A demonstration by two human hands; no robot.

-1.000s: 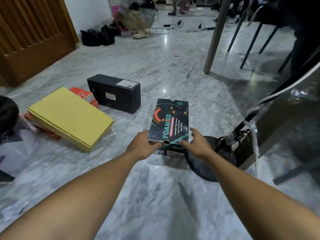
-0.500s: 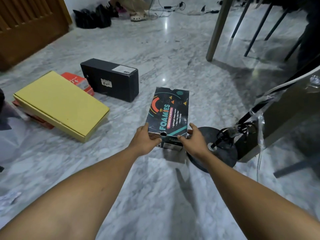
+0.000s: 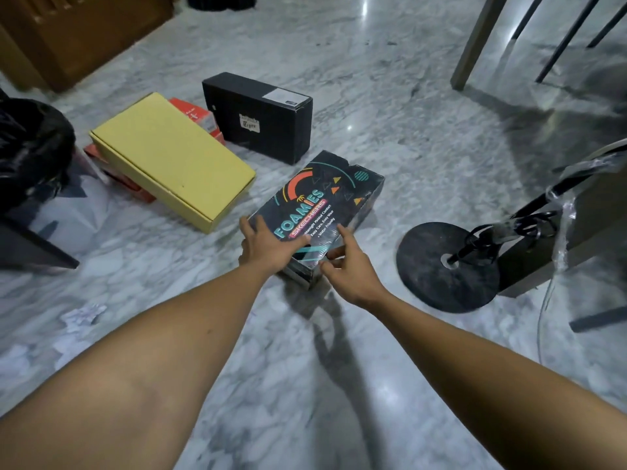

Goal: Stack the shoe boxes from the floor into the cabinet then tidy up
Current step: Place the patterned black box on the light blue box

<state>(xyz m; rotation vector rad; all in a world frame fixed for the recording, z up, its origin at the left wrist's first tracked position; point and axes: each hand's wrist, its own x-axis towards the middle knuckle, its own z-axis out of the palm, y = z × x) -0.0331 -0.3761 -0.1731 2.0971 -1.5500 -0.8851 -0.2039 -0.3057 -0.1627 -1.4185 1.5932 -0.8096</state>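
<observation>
Your left hand [image 3: 268,247] lies flat on the lid of the dark printed cardboard Foamies shoe box [image 3: 322,205], not clasping it; your right hand [image 3: 349,266] pinches its near corner. The box sits on the grey marble floor [image 3: 373,113], long axis running away to the right. Three more boxes lie beyond: yellow [image 3: 169,157], black [image 3: 261,113], and a red one [image 3: 195,113] mostly hidden.
</observation>
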